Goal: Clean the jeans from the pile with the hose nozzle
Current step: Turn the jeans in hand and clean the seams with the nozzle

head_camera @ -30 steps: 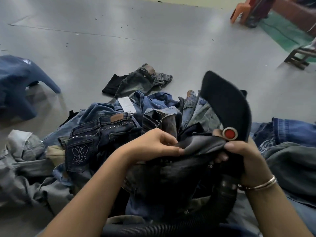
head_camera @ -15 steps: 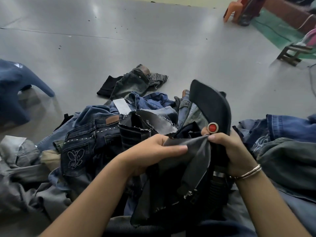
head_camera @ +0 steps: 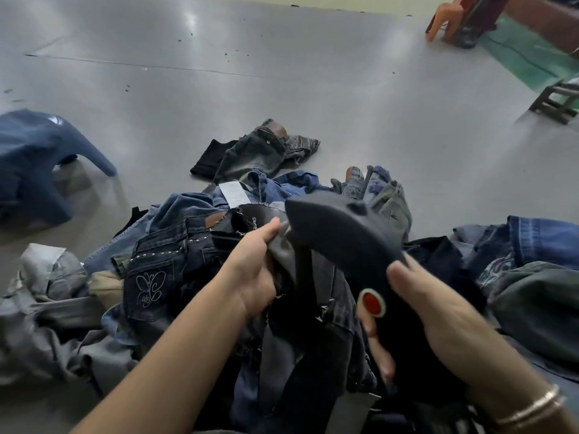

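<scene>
I see my left hand (head_camera: 253, 274) curled around a fold of dark, near-black jeans (head_camera: 313, 308), thumb on top, lifting the frayed edge up over the pile of jeans (head_camera: 175, 261) heaped on the grey floor (head_camera: 282, 73). My right hand (head_camera: 435, 311) is wrapped round the handle of the black hose nozzle (head_camera: 344, 233), fingers closed on it, with the round red button (head_camera: 372, 302) just beside my thumb. The nozzle's wide head points away from me and hangs above the gripped fabric, close to my left thumb; I can't quite tell whether it touches the cloth. A metal bangle (head_camera: 529, 408) sits on my right wrist. In the pile, a dark pair with a stitched butterfly pocket (head_camera: 150, 288) lies left of my forearm, and a white paper tag (head_camera: 233, 193) shows behind it. One faded pair of jeans (head_camera: 260, 151) lies apart on the floor beyond the heap. A blue plastic stool (head_camera: 34, 161) stands at the far left, an orange chair (head_camera: 443, 21) at the top right.
</scene>
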